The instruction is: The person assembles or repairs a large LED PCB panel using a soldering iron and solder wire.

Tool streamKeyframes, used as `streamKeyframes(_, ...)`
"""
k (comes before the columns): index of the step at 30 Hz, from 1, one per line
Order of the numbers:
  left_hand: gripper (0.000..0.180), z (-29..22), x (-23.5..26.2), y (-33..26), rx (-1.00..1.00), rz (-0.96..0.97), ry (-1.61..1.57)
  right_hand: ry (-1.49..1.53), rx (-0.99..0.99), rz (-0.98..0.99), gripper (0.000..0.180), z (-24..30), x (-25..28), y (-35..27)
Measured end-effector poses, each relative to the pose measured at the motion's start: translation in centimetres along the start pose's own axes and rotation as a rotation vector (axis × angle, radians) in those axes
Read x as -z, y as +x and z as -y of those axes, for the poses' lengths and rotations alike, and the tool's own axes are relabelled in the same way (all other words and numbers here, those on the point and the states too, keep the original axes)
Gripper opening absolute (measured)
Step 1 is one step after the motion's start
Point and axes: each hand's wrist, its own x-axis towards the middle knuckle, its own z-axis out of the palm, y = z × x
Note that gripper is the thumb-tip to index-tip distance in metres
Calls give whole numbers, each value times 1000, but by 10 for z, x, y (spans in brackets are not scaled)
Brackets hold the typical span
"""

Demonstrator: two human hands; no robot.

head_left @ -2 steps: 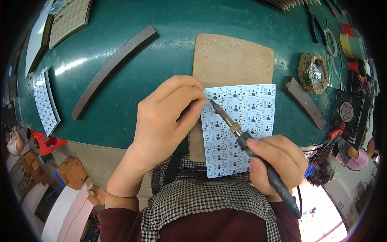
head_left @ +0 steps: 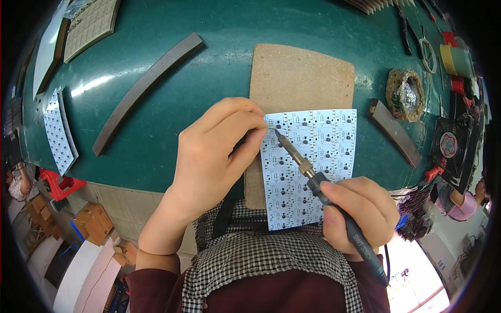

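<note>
A white circuit board panel [head_left: 315,172] dotted with rows of small dark parts lies partly over a tan fibreboard [head_left: 302,75] and reaches past the table's near edge. My right hand [head_left: 360,214] is wrapped round the grey handle of a soldering iron [head_left: 347,223]. The iron's tip points at the panel's upper left corner, close to my left fingertips; contact with the panel is hard to judge. My left hand [head_left: 219,143] is closed in a pinch at that same corner, and what sits between thumb and fingers is hidden.
On the green table [head_left: 219,68] lie a dark curved bar [head_left: 146,94], a shorter bar [head_left: 395,133] and a rough brown dish [head_left: 405,95] with shiny material inside. More panels [head_left: 59,133] lean at the left. A black fan [head_left: 453,148] stands right. People sit at both sides.
The soldering iron's tip has shifted slightly to the right, away from my left fingertips. My right hand has moved with it a little; the left hand and panel look still.
</note>
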Motion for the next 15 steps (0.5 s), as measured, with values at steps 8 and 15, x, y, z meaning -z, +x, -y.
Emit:
streamKeyframes(8, 11, -2, 2, 2, -42, 23, 21, 42, -35, -16, 23, 0, 2, 1)
streamKeyframes(15, 11, -2, 4, 2, -17, 34, -3, 23, -10, -30, 22, -3, -1, 0)
